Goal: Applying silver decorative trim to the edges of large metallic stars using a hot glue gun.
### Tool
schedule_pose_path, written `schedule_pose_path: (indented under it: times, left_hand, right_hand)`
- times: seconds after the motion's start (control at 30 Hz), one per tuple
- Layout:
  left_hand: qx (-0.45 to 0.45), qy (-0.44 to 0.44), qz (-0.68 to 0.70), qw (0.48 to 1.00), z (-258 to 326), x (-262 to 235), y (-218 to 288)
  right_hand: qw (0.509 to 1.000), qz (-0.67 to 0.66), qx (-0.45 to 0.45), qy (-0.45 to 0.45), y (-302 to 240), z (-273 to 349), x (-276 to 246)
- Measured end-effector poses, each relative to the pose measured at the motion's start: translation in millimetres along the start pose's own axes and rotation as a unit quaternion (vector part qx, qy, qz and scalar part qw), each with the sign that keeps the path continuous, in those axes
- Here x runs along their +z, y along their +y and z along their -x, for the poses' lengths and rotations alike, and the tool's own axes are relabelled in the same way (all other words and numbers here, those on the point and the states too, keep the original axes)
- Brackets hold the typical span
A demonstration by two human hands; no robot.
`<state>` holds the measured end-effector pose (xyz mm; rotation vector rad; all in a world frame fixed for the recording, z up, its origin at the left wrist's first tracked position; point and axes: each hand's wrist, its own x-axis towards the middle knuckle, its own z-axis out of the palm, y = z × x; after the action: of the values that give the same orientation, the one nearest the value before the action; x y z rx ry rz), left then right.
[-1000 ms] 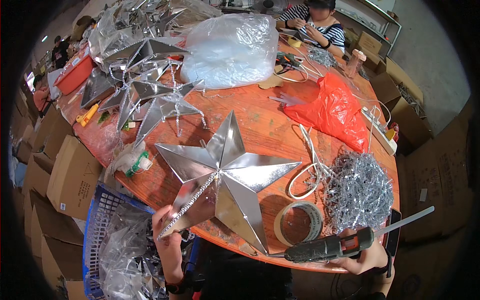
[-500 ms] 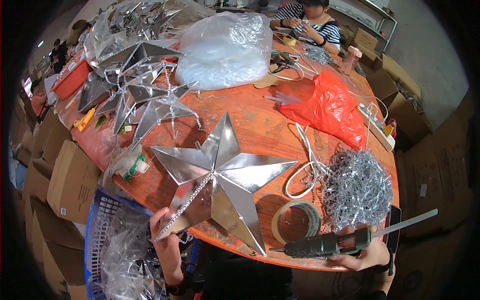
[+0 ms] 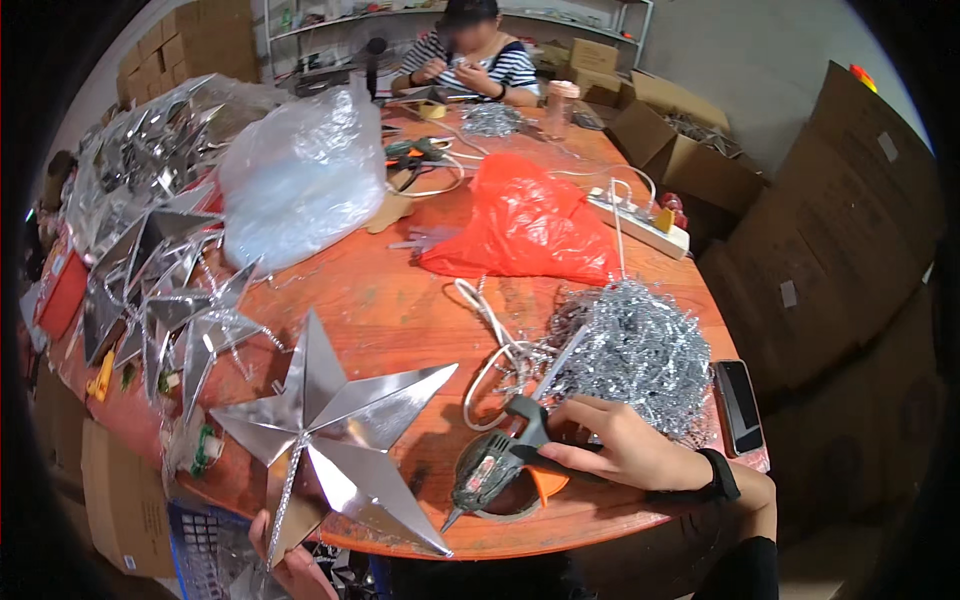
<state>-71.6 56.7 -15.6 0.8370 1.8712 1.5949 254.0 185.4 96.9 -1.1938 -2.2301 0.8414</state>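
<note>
A shiny silver five-pointed star leans at the table's near edge. My left hand is closed on its lower left point, with part of the fingers hidden behind it. Silver tinsel trim runs down that point from the centre. My right hand is curled around the handle of a dark green hot glue gun with an orange trigger. The gun's nozzle points down and toward me, above a roll of tape. A translucent glue stick juts from the gun's back end.
A heap of silver tinsel lies beyond my right hand, with a phone beside it. Farther back are a red plastic bag, a power strip and a clear bag. More stars fill the left. A person sits opposite.
The view has swung right. My right hand has turned the glue gun from lying sideways to nozzle-down and brought it over the tape roll. My left hand still holds the star.
</note>
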Motion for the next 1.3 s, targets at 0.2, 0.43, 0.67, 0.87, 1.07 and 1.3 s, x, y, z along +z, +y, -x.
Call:
schedule_pose_path:
  times: [0.2, 0.43, 0.67, 0.87, 1.07, 1.3]
  left_hand:
    - [-0.211, -0.024, -0.029, 0.977, 2, -1, 23]
    - [-0.171, -0.039, 0.027, 0.984, -30, 15, 34]
    - [-0.118, -0.023, 0.085, 0.989, -61, 22, 39]
    - [-0.071, -0.015, 0.133, 0.988, -5, -21, -56]
    - [-0.102, -0.014, 0.134, 0.986, 0, -23, -54]
    - [-0.077, -0.034, 0.163, 0.983, -3, -30, -66]
  right_hand:
    - [0.993, 0.055, 0.023, 0.101, 3, -5, -40]
    - [0.944, 0.255, 0.073, 0.195, 42, 13, -101]
    - [0.950, 0.247, 0.054, 0.183, 73, 3, -95]
    - [0.939, 0.276, 0.066, 0.194, 88, 6, -99]
    - [0.953, 0.234, 0.068, 0.182, 92, -4, -103]
    - [0.913, 0.184, 0.012, 0.363, 39, -8, -135]
